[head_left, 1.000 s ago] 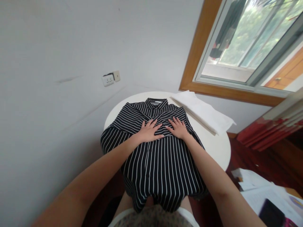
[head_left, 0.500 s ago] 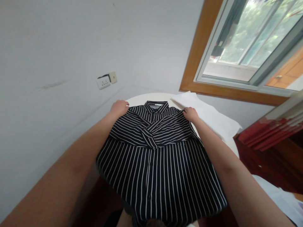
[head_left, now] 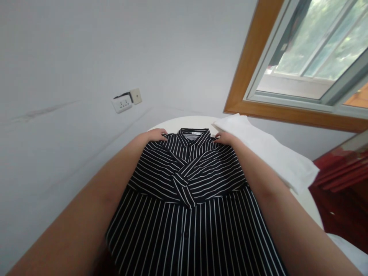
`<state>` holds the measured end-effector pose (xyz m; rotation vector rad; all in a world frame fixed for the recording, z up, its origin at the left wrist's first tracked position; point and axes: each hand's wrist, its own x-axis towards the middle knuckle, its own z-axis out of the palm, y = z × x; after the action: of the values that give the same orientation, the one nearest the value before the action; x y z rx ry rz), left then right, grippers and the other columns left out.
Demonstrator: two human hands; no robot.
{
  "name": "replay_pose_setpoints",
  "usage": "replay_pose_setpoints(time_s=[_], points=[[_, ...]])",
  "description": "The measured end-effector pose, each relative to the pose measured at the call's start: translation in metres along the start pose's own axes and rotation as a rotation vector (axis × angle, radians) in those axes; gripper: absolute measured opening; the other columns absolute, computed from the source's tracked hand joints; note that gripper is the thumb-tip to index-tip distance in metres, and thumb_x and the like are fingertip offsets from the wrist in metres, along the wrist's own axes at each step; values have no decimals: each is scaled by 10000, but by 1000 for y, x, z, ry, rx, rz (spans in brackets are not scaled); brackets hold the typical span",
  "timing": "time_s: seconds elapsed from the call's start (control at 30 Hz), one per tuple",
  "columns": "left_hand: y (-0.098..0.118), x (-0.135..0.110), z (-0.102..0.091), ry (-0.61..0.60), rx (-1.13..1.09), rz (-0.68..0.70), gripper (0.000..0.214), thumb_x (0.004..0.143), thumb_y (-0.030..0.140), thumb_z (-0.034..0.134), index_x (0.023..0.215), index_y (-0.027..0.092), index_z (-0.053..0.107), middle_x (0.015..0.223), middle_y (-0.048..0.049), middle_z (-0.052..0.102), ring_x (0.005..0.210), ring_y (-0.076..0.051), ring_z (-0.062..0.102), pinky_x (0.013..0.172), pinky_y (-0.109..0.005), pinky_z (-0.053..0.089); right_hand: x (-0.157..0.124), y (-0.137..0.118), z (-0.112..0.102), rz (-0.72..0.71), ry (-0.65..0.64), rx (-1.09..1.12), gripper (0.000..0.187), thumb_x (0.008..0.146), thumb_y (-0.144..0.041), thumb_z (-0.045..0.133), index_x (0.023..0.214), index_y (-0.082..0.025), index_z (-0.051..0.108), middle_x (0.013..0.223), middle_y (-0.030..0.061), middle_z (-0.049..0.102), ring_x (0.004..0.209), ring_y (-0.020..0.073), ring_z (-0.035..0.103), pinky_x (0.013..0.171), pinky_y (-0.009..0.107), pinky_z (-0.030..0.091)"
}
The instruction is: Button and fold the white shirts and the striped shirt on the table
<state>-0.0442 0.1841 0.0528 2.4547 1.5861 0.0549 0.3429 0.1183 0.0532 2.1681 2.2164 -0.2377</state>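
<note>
A black shirt point(head_left: 186, 230) with white stripes lies front up, its collar point(head_left: 195, 138) at the far end and its body reaching down toward me. Both sleeves are folded inward, and their cuffs point(head_left: 184, 189) cross at the middle of the chest. My left hand point(head_left: 157, 135) pinches the shirt's left-side shoulder, near the collar. At the opposite shoulder, my right hand point(head_left: 224, 138) is closed on the cloth in the same way. The shirt's hem runs out of view at the bottom.
Under the shirt is a round white table point(head_left: 175, 124) against the wall. A folded white cloth or sheet point(head_left: 267, 147) lies on its right side. A wall socket point(head_left: 122, 103) sits at the left, a wood-framed window point(head_left: 244, 57) at upper right, and a red curtain point(head_left: 342, 166) beyond the table.
Both hands have moved inward along the shoulders, closer to the collar. The view has tilted and come nearer, so the hem has left the picture.
</note>
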Motion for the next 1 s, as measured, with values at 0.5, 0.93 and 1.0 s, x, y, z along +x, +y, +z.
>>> replay_pose_setpoints(time_s=[0.5,0.93,1.0], points=[[23,-139,5,404,168,264,332,820,263,406,1004,245,681,997,-73,668,1041,-259,563,980,-404,383,-170,0,24,-449,575,-3,359,920,-169,363,1135,-194,648,1086,110,593,1033,226,518,923,347,406],[6,-174,-15,54,103,501,329,797,297,410,917,254,714,1034,-15,672,1018,-187,563,999,-324,372,-190,29,20,-340,426,139,337,936,-291,398,998,-186,713,1025,71,687,986,215,595,933,347,423],[0,-163,-15,106,59,412,422,853,326,320,938,219,719,1054,-35,683,1041,-185,573,1015,-316,369,-178,32,22,-226,420,127,360,953,-318,397,1105,-161,684,1109,95,671,1063,222,585,974,337,417]])
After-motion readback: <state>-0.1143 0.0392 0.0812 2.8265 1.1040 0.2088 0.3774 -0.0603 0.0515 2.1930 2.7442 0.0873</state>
